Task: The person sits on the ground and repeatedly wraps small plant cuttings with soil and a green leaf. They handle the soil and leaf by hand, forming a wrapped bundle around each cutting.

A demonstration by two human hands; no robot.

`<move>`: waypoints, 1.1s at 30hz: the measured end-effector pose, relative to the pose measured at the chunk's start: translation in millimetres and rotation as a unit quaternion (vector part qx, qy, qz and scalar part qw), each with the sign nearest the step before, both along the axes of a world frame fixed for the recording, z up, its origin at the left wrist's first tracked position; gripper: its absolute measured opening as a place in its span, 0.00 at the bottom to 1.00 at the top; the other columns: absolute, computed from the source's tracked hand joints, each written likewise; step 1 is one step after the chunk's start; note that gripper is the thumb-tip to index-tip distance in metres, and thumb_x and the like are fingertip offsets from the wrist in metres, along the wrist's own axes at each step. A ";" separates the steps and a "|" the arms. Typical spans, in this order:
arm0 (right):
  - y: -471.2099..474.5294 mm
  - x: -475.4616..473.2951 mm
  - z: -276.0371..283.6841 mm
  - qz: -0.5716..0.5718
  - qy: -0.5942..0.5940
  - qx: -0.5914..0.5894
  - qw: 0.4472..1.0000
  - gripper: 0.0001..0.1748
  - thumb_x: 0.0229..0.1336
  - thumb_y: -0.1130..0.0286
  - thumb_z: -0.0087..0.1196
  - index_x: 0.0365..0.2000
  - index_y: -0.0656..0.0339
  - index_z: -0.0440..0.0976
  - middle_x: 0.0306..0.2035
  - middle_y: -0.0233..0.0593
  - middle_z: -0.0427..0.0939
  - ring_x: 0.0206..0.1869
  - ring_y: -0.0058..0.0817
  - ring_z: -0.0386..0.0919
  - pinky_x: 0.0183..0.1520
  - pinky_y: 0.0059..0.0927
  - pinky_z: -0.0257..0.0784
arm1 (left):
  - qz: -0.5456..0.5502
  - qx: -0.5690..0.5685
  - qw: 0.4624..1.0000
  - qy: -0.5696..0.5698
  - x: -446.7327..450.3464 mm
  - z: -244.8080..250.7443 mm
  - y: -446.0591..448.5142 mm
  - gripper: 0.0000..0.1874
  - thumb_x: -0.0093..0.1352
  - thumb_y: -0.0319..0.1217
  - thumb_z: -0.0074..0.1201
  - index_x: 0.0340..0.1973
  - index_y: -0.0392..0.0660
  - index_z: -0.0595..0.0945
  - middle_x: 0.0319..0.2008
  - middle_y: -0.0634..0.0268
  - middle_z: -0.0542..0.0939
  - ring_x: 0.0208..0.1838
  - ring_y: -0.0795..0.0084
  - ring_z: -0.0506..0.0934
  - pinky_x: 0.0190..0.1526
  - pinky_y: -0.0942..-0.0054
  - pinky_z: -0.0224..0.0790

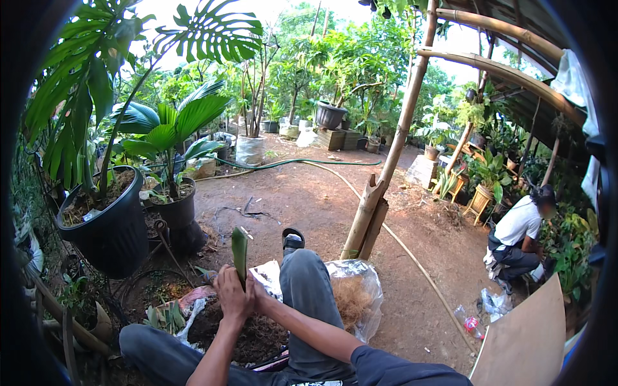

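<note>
A broad green leaf piece (pixel 239 253) stands nearly upright between my hands. My left hand (pixel 231 295) is closed round its lower part, the back of the hand towards me. Pressed close on the other side, my right hand (pixel 259 295) also grips the leaf low down; its fingers are mostly hidden. Below my hands, between my legs, lies dark soil mixed with fibre (pixel 256 333) in an opened sack (pixel 193 316). Several cut leaf pieces (pixel 166 317) lie at the sack's left. Beyond my raised knee, a transparent plastic bag (pixel 372 294) holds brown fibre (pixel 354 301).
Large potted plants in black pots (pixel 104 231) crowd the left. A bamboo post (pixel 393 159) rises ahead, and a hose (pixel 415 258) crosses the dirt ground. At right, another person (pixel 519 231) crouches by plants, behind a board (pixel 526 333) and a plastic bottle (pixel 473 325).
</note>
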State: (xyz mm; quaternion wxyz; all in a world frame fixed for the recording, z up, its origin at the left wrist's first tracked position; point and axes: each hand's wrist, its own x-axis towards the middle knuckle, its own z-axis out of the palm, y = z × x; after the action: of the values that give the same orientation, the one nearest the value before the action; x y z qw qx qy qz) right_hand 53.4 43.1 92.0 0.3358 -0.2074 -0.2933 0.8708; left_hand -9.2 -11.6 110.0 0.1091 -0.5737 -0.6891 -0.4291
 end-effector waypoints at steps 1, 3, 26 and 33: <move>4.1 -0.7 -3.1 -0.011 -0.010 0.008 1.000 0.32 0.62 0.35 0.39 0.36 0.55 0.75 0.31 0.34 0.75 0.36 0.23 0.72 0.36 0.28 0.70 | 0.019 -0.001 0.999 0.034 -1.6 0.5 -0.9 0.19 0.70 0.42 0.48 0.43 0.38 0.73 0.45 0.51 0.74 0.58 0.51 0.67 0.56 0.54 0.55; 16.2 -1.6 -11.4 -0.038 -0.046 0.037 0.998 0.32 0.62 0.35 0.40 0.33 0.55 0.74 0.29 0.32 0.74 0.33 0.22 0.71 0.33 0.28 0.68 | 0.027 -0.012 0.998 0.051 -2.9 1.0 -2.0 0.20 0.69 0.44 0.48 0.45 0.38 0.75 0.48 0.55 0.75 0.61 0.55 0.65 0.58 0.54 0.53; 1.8 -11.5 -12.5 -0.123 -0.237 0.714 0.648 0.42 0.66 0.38 0.20 0.62 0.59 0.64 0.66 0.46 0.59 0.70 0.45 0.51 0.70 0.45 0.39 | -0.028 0.184 0.710 -0.679 -41.7 -18.1 17.6 0.22 0.70 0.53 0.48 0.35 0.46 0.73 0.27 0.70 0.74 0.27 0.78 0.72 0.26 0.76 0.64; 59.3 -25.3 -66.8 -0.247 -0.290 0.457 0.804 0.23 0.65 0.55 0.46 0.46 0.65 0.75 0.43 0.46 0.80 0.47 0.37 0.78 0.51 0.33 0.70 | 0.027 0.235 0.729 -0.643 -45.4 19.4 2.4 0.26 0.71 0.56 0.45 0.25 0.46 0.72 0.11 0.77 0.60 0.10 0.86 0.58 0.11 0.81 0.43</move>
State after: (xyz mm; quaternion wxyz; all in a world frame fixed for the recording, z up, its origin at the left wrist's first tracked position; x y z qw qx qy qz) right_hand 28.0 102.4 25.2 0.4942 -0.3387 -0.6797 0.4231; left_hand -54.6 -9.2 129.4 -0.2171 -0.0977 -0.4873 -0.8401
